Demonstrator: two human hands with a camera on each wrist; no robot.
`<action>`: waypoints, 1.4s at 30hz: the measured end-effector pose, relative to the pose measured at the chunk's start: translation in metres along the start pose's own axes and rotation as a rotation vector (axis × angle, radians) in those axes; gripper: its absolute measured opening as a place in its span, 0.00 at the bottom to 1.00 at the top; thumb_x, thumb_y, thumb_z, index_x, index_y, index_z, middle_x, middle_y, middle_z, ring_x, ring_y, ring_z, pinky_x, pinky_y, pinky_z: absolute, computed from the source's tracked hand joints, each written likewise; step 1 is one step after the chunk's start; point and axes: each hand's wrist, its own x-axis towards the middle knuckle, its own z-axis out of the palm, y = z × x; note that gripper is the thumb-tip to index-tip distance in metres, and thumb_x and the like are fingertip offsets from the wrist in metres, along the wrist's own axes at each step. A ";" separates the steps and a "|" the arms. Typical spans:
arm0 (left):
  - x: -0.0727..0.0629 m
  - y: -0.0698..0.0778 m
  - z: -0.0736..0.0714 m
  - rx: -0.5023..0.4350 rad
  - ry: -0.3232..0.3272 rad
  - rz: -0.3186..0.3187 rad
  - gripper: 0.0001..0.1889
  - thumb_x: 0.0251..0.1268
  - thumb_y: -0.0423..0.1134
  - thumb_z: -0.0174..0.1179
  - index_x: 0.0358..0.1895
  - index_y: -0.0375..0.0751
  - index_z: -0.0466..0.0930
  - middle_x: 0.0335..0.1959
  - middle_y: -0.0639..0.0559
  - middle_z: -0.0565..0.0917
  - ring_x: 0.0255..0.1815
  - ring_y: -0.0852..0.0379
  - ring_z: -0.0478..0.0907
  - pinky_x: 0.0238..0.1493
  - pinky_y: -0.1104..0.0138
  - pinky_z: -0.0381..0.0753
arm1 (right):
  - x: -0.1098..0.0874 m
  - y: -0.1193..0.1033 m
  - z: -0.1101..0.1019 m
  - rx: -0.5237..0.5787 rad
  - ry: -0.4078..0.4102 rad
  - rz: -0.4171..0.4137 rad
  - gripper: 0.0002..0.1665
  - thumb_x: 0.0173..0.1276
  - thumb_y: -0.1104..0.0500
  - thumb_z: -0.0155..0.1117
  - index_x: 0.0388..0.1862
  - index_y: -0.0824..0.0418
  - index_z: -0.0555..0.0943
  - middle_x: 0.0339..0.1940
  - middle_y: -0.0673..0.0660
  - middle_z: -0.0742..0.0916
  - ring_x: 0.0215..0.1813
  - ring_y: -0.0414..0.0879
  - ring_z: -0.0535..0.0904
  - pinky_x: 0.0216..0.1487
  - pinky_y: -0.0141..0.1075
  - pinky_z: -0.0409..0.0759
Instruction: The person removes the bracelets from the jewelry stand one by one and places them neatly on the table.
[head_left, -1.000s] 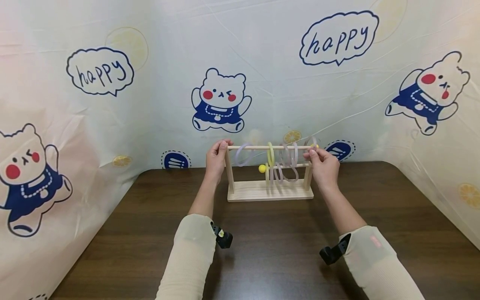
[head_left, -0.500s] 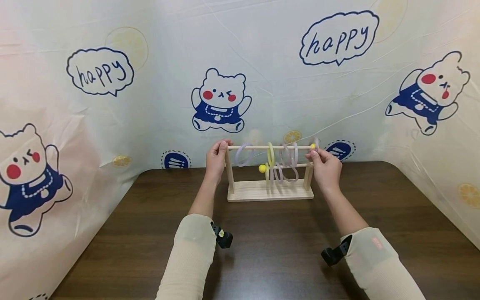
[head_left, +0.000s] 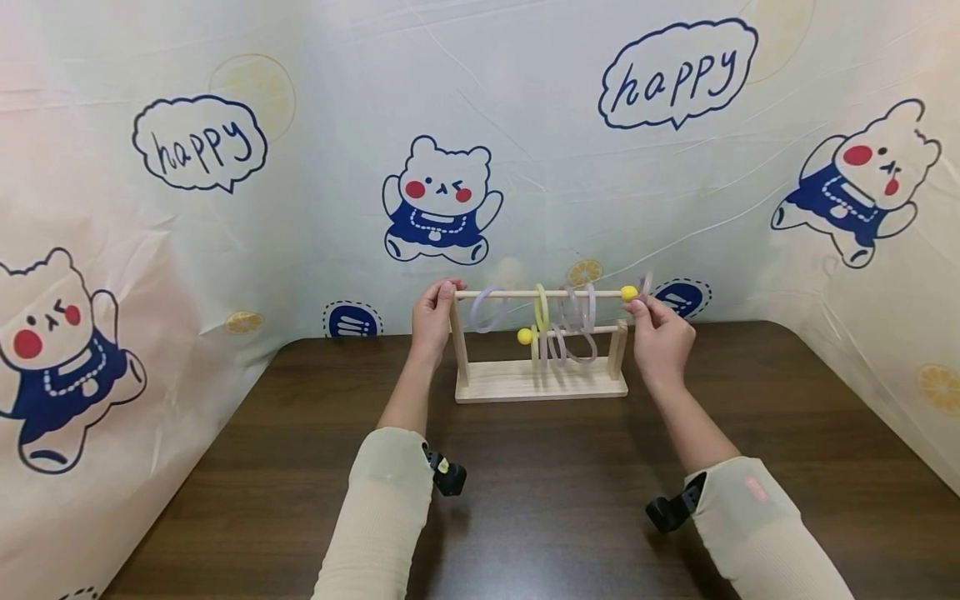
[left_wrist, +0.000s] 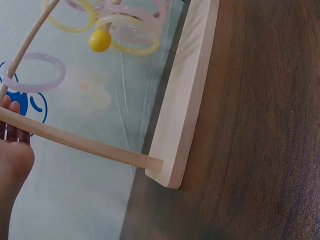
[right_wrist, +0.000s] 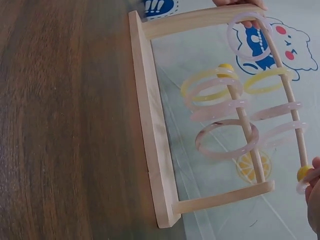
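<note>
A pale wooden bangle stand (head_left: pixel 540 382) stands on the table with two rods, each ending in a yellow ball. My left hand (head_left: pixel 431 321) grips the top of its left post (left_wrist: pixel 80 140). Beside the upper rod's yellow ball (head_left: pixel 629 293), my right hand (head_left: pixel 663 342) pinches a pale, translucent bangle (head_left: pixel 646 286), partly hidden by the fingers. The upper rod carries a lilac bangle (head_left: pixel 488 309) near the left post, a yellow bangle (head_left: pixel 542 308) mid-rod and pale ones further right. Several bangles, one brownish (right_wrist: pixel 227 139), hang on the lower rod.
The dark wooden table (head_left: pixel 525 500) extends in front of the stand. Behind it hangs a pale curtain (head_left: pixel 540 167) printed with bears and "happy" bubbles. Each sleeve cuff bears a black wrist camera (head_left: pixel 447 478).
My right hand has moved right with the bangle, which now sits past the rod's yellow ball. The ball has come into full view. My left hand stays on the post.
</note>
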 end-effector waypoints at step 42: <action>0.002 -0.001 0.000 -0.019 0.002 -0.006 0.20 0.69 0.47 0.49 0.49 0.32 0.77 0.46 0.41 0.80 0.55 0.39 0.69 0.52 0.64 0.68 | -0.018 -0.066 -0.004 0.320 -0.262 -0.011 0.13 0.67 0.62 0.58 0.41 0.72 0.81 0.36 0.66 0.85 0.41 0.36 0.81 0.48 0.30 0.75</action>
